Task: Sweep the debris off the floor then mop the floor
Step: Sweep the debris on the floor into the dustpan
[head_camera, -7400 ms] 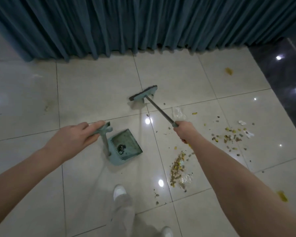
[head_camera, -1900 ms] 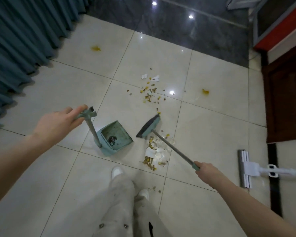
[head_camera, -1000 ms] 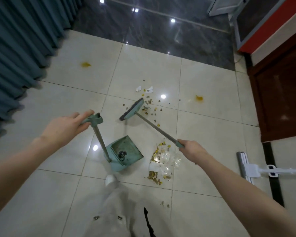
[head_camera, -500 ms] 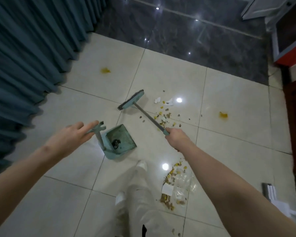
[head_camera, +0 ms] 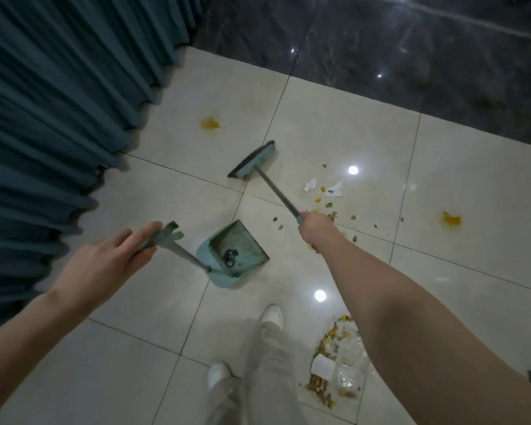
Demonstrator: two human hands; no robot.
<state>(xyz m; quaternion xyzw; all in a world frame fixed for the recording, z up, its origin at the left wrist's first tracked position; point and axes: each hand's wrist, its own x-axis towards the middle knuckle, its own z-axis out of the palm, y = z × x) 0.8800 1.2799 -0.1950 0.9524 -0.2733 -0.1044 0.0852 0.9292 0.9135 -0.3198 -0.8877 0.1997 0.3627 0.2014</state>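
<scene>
My left hand [head_camera: 105, 265] grips the top of the teal dustpan's handle; the dustpan [head_camera: 233, 256] rests on the pale tiled floor ahead of my feet with a dark clump inside. My right hand [head_camera: 316, 230] holds the broom's grey handle. The teal broom head [head_camera: 252, 161] sits on the floor beyond the dustpan, left of scattered crumbs and white scraps [head_camera: 325, 191]. A swept pile of debris with clear plastic and paper [head_camera: 331, 369] lies by my right foot, partly hidden under my right forearm.
Dark teal curtains [head_camera: 59, 118] hang along the left. Yellow stains mark the floor at the back [head_camera: 209, 123] and at the right [head_camera: 451, 219]. Dark glossy tiles [head_camera: 411, 56] begin at the far side. My shoes and light trousers [head_camera: 258, 363] are below.
The broom head has shifted further left of the scattered crumbs, and the view has tilted. Both hands keep their grips; the dustpan stays in front of my feet.
</scene>
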